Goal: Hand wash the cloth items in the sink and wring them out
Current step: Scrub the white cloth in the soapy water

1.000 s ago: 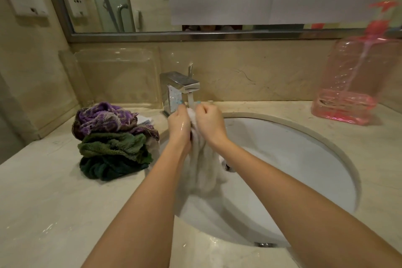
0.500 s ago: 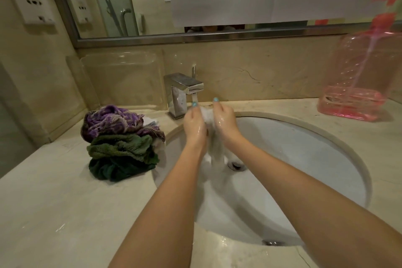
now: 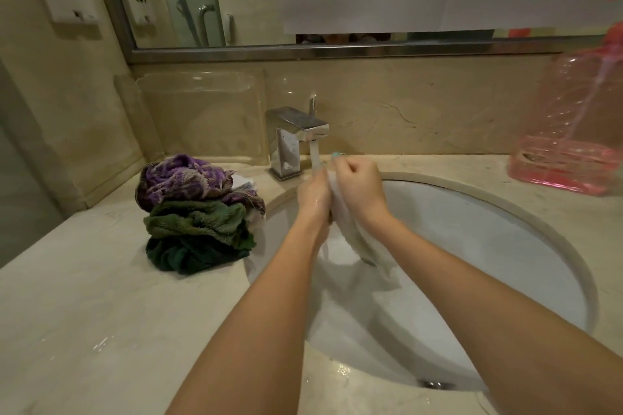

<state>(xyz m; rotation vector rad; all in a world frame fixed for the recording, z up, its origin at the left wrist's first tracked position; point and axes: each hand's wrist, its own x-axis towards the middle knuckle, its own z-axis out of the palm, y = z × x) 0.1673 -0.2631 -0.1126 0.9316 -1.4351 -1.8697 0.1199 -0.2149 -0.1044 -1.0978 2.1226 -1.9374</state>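
The white cloth (image 3: 357,232) I hold is plain, pale against the white sink (image 3: 472,246). On the beige, faintly veined bench (image 3: 101,313), the purple cloth (image 3: 183,178) is flecked with cream in a woven pattern. The olive-green cloth (image 3: 199,219) and dark green cloth (image 3: 192,254) are plain. The bottle (image 3: 573,131) is clear pink, the tap (image 3: 296,131) shiny silver, my fingernail (image 3: 336,155) teal.

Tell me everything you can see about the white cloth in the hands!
The white cloth is thin, pale and looks wet and crumpled. Both hands hold its top bunched together: the left hand and the right hand grip it side by side, just below the water stream from the tap. The rest hangs limp down into the white sink.
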